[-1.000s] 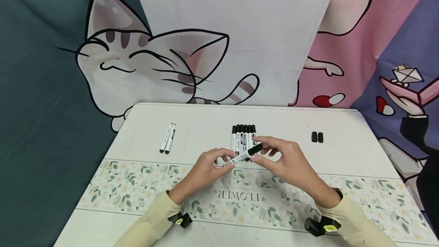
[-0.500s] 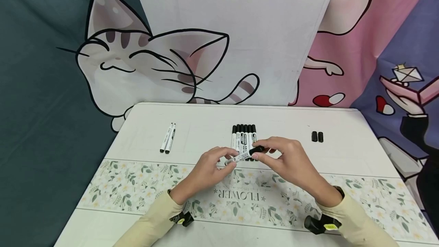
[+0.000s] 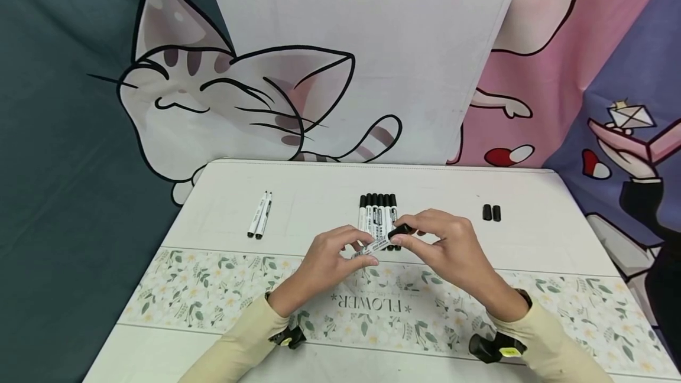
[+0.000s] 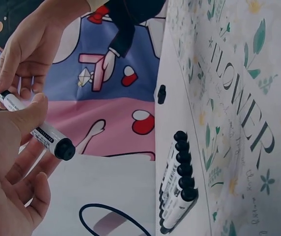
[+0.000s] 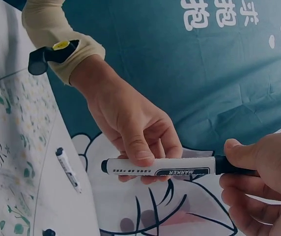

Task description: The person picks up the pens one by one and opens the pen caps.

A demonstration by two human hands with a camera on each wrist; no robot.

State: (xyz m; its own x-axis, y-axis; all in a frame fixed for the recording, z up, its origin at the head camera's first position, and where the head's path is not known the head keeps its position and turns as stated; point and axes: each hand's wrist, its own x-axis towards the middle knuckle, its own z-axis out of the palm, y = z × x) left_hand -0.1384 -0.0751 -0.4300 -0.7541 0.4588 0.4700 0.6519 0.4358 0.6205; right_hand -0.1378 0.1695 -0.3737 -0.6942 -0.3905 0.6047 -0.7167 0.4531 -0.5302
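Between the two hands a white marker (image 3: 375, 245) with a black cap (image 3: 400, 230) is held in the air, tilted in the head view. My left hand (image 3: 334, 257) grips the body near its black end, thumb on one side and fingers behind. The right hand (image 3: 446, 243) pinches the cap between thumb and fingers. In the right wrist view the marker (image 5: 180, 166) lies level, its printed side facing the camera, and the cap sits against the body. Just behind the hands, several capped markers (image 3: 376, 211) lie side by side in a row, partly covered by the held one.
Two uncapped markers (image 3: 260, 215) lie together on the table (image 3: 314, 194) at the left. Two loose black caps (image 3: 492, 213) stand at the right. A flower-patterned strip (image 3: 213, 288) runs across the tabletop under the forearms. Cartoon-printed cloth (image 3: 404, 46) hangs behind.
The left hand has shifted slightly right, its thumb further along the marker. The marker has turned a little and moved slightly right. The right hand keeps its pinch on the cap.
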